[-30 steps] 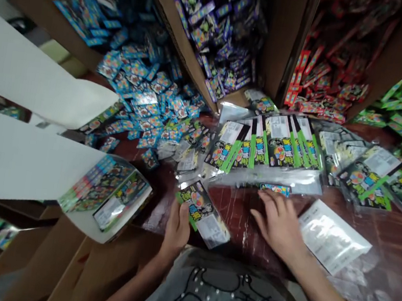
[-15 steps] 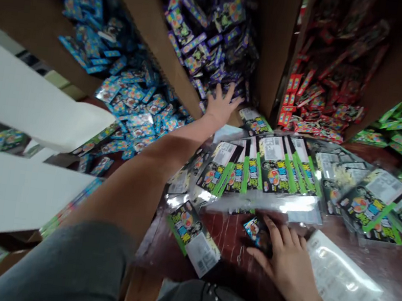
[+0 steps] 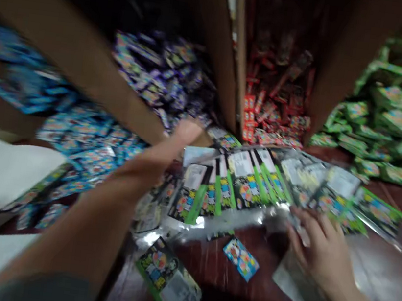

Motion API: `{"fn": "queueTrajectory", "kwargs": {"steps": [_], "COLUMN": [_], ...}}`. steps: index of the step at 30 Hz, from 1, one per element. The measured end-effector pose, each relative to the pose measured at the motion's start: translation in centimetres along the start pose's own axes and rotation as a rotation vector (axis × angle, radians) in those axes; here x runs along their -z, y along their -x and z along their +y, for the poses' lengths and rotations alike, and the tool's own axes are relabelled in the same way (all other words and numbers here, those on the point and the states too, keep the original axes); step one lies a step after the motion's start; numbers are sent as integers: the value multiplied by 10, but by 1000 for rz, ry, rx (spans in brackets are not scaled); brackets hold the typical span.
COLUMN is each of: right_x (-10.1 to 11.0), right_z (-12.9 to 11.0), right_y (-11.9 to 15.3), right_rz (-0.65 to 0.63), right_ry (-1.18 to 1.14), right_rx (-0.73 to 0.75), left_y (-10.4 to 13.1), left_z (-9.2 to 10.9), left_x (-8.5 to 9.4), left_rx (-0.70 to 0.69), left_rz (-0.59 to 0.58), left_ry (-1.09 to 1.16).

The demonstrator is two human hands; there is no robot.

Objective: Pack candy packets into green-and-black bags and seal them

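Observation:
My left hand (image 3: 191, 130) reaches to the front of the pile of purple packets (image 3: 174, 75); its fingers are blurred and partly lost among them. My right hand (image 3: 324, 250) is at the right front edge of a clear plastic bag (image 3: 239, 221), thumb and fingers closing on the crinkled plastic. Black-and-green printed cards (image 3: 249, 189) lie fanned out in that plastic. Left of my right hand, a small blue packet (image 3: 241, 258) lies flat on the dark red table (image 3: 214, 271). A single black-and-green card (image 3: 169, 277) rests near the table's front edge.
Brown cardboard walls (image 3: 237, 61) part the piles. Blue packets (image 3: 87, 140) spill out at the left, red packets (image 3: 274, 125) sit behind the cards, and green packets (image 3: 394, 116) are heaped at the right. A white sheet (image 3: 298, 282) lies partly under my right arm.
My right hand has left the blue packet, which now lies on the table, and moved right to the plastic's edge. My left hand stays by the purple packets. The view has swung right.

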State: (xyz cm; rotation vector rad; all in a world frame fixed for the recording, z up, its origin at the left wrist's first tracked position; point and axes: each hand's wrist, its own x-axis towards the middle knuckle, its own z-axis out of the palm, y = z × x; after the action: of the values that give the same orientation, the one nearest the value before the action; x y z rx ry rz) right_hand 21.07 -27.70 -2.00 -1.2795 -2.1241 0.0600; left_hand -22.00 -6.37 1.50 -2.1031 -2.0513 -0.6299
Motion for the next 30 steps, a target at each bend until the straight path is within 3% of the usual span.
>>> {"fn": "queueTrajectory", "kwargs": {"steps": [3, 5, 8, 11, 15, 18, 20, 22, 24, 26, 28, 30], "right_x": [25, 38, 46, 38, 2, -39, -67, -90, -102, -100, -81, -48], "right_z": [45, 84, 127, 145, 139, 115, 96, 80, 69, 64, 64, 67], "right_y": [-21, -24, -23, -34, -88, -147, -185, -213, -230, -234, -225, -203], "right_rz": [-1, -55, -221, -356, -331, -384, -448, -483, -500, -493, -451, -387], "right_ry": [114, 186, 300, 320, 277, 230, 217, 211, 205, 199, 187, 166], "right_rx": [-210, -326, -307, -234, -171, -18, 66, 81, 58, 50, 69, 94], "left_y": [5, 16, 41, 69, 117, 177, 222, 259, 282, 293, 298, 298], "left_z": [6, 8, 20, 46, 109, 172, 209, 236, 249, 249, 241, 229], "left_x": [13, 20, 32, 41, 55, 61, 57, 45, 31, 21, 16, 15], "left_rx": [-57, -129, -255, -321, -347, -513, -632, -656, -618, -553, -447, -339], "left_rz": [-192, -231, -231, -196, -172, -293, -363, -390, -412, -439, -457, -480], "left_ry": [2, -39, -112, -50, 201, 327, 307, 273, 226, 212, 250, 305]}}
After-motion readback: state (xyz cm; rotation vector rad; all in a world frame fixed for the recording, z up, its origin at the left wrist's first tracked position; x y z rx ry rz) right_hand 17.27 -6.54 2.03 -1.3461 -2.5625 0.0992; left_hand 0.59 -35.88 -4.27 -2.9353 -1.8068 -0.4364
